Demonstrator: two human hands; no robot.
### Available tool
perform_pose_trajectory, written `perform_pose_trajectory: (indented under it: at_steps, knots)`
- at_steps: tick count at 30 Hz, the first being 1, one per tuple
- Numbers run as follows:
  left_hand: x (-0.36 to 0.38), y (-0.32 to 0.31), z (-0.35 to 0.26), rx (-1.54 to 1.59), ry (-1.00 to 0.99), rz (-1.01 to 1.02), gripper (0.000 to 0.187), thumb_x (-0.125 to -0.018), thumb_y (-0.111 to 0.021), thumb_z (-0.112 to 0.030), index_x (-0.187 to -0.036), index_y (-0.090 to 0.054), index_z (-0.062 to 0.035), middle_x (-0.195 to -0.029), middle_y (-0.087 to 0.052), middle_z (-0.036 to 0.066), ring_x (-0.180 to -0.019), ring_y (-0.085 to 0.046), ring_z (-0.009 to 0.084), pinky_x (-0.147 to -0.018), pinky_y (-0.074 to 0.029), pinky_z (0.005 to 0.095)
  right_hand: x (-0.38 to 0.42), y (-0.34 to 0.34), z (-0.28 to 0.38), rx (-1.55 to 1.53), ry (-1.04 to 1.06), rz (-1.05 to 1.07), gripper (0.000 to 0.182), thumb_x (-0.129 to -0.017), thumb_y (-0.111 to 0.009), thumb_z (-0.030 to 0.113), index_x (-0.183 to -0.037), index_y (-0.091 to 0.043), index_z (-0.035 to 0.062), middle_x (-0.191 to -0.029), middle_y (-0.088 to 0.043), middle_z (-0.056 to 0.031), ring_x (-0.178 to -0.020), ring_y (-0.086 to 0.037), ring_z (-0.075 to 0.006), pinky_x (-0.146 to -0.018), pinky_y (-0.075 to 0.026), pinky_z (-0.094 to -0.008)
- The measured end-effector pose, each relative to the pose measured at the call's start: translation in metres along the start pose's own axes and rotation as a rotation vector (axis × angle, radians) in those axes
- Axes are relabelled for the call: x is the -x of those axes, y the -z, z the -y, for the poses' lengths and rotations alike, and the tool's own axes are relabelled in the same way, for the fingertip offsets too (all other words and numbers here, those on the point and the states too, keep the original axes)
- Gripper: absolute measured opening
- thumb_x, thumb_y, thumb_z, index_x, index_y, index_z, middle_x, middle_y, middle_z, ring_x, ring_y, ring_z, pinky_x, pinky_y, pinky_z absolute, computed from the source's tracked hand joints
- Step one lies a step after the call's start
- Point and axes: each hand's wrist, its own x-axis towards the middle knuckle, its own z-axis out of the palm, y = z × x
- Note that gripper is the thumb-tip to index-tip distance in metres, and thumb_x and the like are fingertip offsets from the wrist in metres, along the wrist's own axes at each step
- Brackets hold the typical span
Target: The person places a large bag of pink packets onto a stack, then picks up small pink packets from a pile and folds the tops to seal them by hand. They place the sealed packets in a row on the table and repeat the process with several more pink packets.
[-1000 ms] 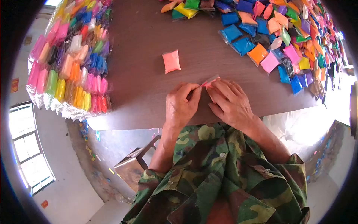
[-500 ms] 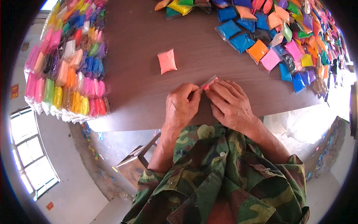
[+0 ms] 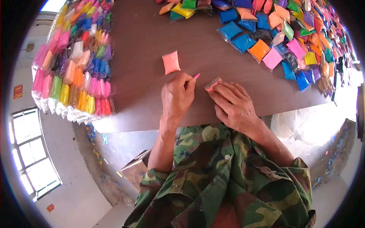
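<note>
My left hand (image 3: 176,93) is closed, and a small pointed pink piece (image 3: 196,76) sticks out between its thumb and forefinger. What that piece is I cannot make out. To its right, my right hand (image 3: 234,102) grips a small clear packet (image 3: 212,84) with coral-pink filling; the fingers cover most of it. Just beyond my left hand a coral-pink packet (image 3: 171,62) lies flat on the brown table (image 3: 140,87).
Rows of colourful filled packets (image 3: 72,72) are stacked along the table's left side. A loose heap of packets in many colours (image 3: 289,41) covers the far right. Several more packets (image 3: 184,9) lie at the far edge. A wooden stool (image 3: 137,169) stands below.
My left hand has moved left, away from the packet in my right hand, with the pink piece between its fingertips. My right hand has stayed nearly in place.
</note>
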Motion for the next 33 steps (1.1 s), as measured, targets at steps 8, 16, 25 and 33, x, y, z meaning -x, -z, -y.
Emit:
perform_pose_trajectory:
  at_steps: [8,16,25,33]
  knots:
    - [0.014,-0.016,-0.012,0.204,-0.065,0.131,0.008,-0.098,-0.076,-0.006,-0.096,-0.076,0.0015,-0.081,-0.076,0.012,-0.07,-0.071,0.0153,-0.065,-0.055,0.0327,0.006,-0.002,0.0,-0.028,-0.019,-0.047,0.043,-0.086,-0.079,0.012,-0.128,-0.072,0.0035,-0.135,-0.065,-0.0101,-0.132,-0.063,-0.0313,-0.109,-0.052,-0.0488]
    - [-0.02,-0.015,-0.013,-0.067,-0.21,0.13,0.012,-0.097,-0.075,-0.009,-0.091,-0.071,0.0007,-0.08,-0.072,0.018,-0.066,-0.07,0.0288,-0.062,-0.052,0.0408,0.001,0.0,0.001,-0.046,-0.009,-0.049,0.04,-0.086,-0.078,0.01,-0.125,-0.073,0.0026,-0.134,-0.067,-0.0103,-0.129,-0.066,-0.0307,-0.108,-0.053,-0.0476]
    - [-0.029,-0.026,-0.021,0.003,-0.267,0.205,0.015,-0.097,-0.075,-0.012,-0.089,-0.071,0.0,-0.08,-0.072,0.016,-0.07,-0.07,0.0295,-0.064,-0.052,0.0412,0.002,-0.002,0.001,-0.05,-0.009,-0.085,0.04,-0.082,-0.079,0.009,-0.121,-0.073,0.0032,-0.133,-0.067,-0.0089,-0.127,-0.066,-0.029,-0.105,-0.054,-0.0469]
    - [0.003,0.006,-0.01,0.078,-0.042,0.255,0.01,-0.096,-0.076,-0.009,-0.092,-0.074,-0.0001,-0.077,-0.07,0.013,-0.064,-0.064,0.0171,-0.061,-0.05,0.0364,0.002,0.001,0.001,-0.018,-0.024,-0.067,0.04,-0.084,-0.078,0.01,-0.123,-0.073,0.0043,-0.13,-0.065,-0.0074,-0.127,-0.065,-0.0284,-0.102,-0.052,-0.0456]
